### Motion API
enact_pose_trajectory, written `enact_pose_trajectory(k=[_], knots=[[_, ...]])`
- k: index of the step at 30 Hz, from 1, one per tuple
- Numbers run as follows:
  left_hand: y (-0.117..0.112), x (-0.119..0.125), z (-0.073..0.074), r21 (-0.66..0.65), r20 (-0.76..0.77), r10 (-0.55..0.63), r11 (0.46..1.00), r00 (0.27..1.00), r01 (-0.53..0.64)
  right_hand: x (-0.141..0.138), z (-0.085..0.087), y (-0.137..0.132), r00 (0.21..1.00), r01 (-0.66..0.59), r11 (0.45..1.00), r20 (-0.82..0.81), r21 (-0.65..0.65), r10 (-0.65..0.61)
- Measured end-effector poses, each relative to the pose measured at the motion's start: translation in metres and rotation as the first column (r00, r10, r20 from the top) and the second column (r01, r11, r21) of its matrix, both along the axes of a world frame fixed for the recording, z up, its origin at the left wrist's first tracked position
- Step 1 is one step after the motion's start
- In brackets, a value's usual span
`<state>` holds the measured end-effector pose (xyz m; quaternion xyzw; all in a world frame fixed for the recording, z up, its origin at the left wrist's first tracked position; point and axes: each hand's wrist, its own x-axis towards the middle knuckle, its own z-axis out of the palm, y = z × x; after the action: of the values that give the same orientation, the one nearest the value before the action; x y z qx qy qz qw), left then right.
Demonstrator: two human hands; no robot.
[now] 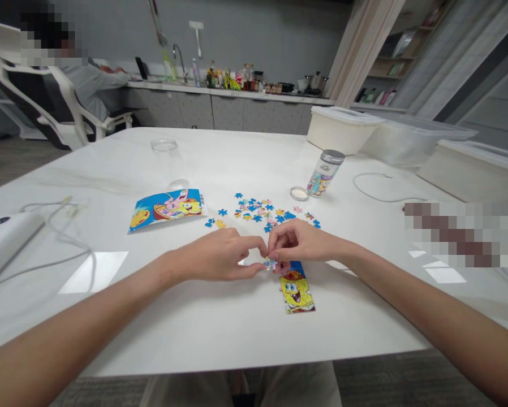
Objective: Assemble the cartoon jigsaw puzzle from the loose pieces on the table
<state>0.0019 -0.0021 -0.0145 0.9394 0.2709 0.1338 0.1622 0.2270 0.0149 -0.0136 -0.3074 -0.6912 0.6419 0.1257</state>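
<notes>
My left hand (224, 254) and my right hand (298, 242) meet over the middle of the table, fingertips pinched on a small puzzle piece (270, 263). Just right of that piece lies a joined section of jigsaw puzzle (297, 294), showing a yellow square face and blue at its top; my right hand covers part of it. Beyond my hands, loose puzzle pieces (258, 212) in blue, yellow and pink are scattered. A curled picture sheet (169, 210) with matching cartoon figures rests to the left of them.
A clear jar (169, 164) and a printed canister (325, 172) stand farther back, a round lid (299, 194) beside the canister. Plastic boxes (343, 130) line the right back edge. Cables and a white device (8, 243) lie at left. A person (90, 85) sits at the far counter.
</notes>
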Motion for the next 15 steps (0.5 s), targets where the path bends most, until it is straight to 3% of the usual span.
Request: enact_pose_trajectory(k=[15], knots=[[-0.0008, 0.0, -0.0017, 0.035, 0.069, -0.083, 0.996, 0.994, 0.081, -0.0018, 0.0022, -0.0023, 1.0, -0.022, 0.998, 0.019, 0.052, 0.021]])
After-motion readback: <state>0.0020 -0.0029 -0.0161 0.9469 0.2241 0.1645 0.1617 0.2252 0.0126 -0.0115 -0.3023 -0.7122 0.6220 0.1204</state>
